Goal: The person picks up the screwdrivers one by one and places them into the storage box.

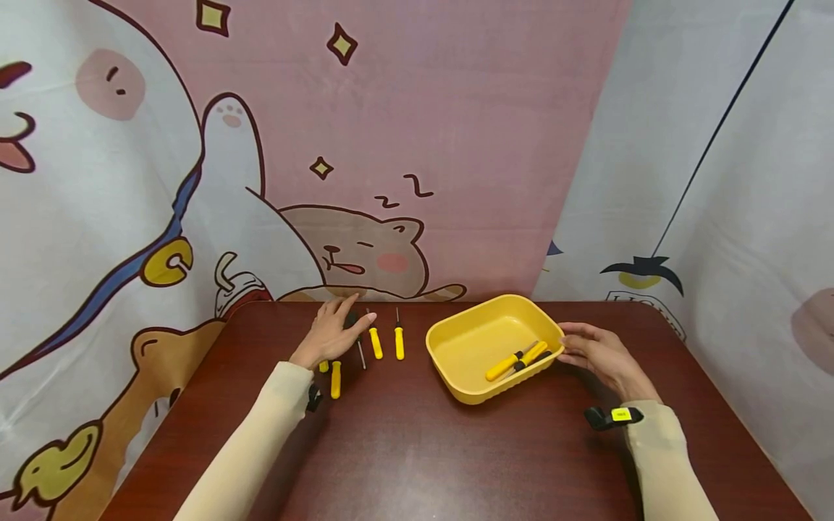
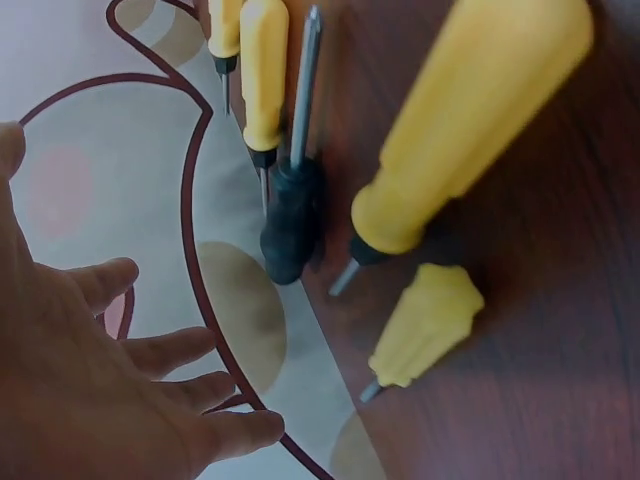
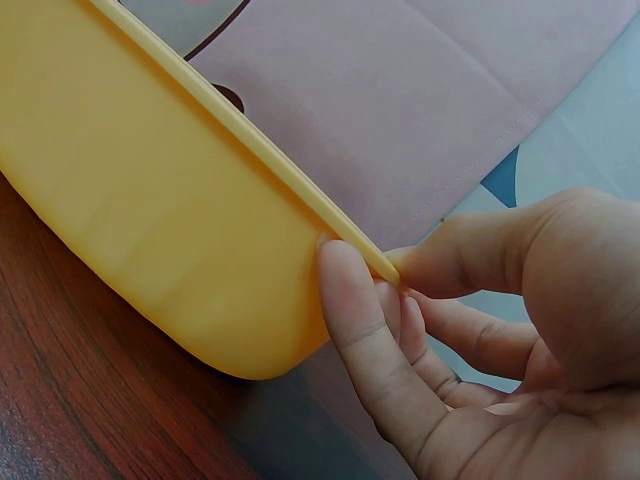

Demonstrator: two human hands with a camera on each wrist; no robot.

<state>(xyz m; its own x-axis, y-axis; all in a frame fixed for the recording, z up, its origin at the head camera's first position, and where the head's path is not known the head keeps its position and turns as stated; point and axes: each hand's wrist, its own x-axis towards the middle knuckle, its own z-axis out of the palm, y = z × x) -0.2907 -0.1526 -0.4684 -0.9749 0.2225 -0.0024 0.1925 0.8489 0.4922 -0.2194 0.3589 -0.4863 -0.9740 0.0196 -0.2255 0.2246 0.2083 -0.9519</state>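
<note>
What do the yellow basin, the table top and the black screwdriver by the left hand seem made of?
Yellow basin: probably plastic, satin; smooth wall, thin rim.
Table top: varnished wood or wood-look laminate, from its reddish-brown streaks and soft glare.
Black screwdriver: shaft likely steel, grey with a metallic shine; dark handle plastic or rubber, too blurred to say.

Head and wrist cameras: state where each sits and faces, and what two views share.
Head: on the head, facing forward and down at the table and yellow tray; sleeves, left hand and right hand show.
Left wrist: worn there, facing screwdrivers; left hand shows.
Right wrist: worn there, facing the yellow tray's side; right hand shows.
Head and right wrist share the yellow tray.
</note>
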